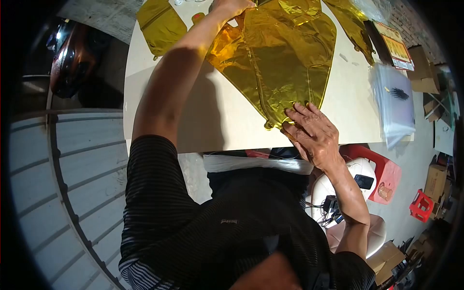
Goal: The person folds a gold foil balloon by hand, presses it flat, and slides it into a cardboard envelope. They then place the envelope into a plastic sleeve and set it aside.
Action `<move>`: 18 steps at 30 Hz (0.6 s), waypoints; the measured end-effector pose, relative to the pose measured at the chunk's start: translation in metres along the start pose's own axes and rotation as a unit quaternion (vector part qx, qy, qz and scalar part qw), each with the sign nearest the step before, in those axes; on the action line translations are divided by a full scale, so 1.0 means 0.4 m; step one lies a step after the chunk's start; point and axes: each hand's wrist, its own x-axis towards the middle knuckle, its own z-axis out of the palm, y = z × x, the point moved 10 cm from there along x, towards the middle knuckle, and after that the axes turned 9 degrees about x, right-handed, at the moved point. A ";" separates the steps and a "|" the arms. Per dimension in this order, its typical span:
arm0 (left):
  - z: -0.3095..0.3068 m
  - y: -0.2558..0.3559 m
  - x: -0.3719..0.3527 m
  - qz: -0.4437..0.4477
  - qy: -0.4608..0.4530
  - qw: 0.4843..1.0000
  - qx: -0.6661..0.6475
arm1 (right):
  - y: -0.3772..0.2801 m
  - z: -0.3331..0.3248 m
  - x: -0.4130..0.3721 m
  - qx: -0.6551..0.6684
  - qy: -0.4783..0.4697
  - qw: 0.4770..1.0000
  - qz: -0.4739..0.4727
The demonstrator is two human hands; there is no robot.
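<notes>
Gripping foil balloon (285, 53) top, left hand (233, 6), right hand (311, 133) flat on near tip

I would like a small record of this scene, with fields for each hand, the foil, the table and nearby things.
Left hand: on the far end of the gold foil sheet; grip unclear.
Right hand: fingers flat on the sheet's near tip.
Foil: crinkled, lying on the table.
Table: white top.
Nearby: another gold foil piece at the far left corner; clear plastic bags at the right edge.
</notes>
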 end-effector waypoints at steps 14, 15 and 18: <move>-0.002 -0.003 -0.021 0.063 0.046 0.996 0.049 | -0.007 -0.012 0.007 0.003 -0.003 1.000 -0.004; -0.030 0.024 -0.040 0.075 0.093 0.985 0.122 | -0.006 -0.009 0.005 0.007 -0.003 1.000 -0.003; -0.064 0.095 -0.123 0.113 0.103 0.972 0.181 | 0.000 -0.007 -0.001 0.005 0.000 1.000 -0.002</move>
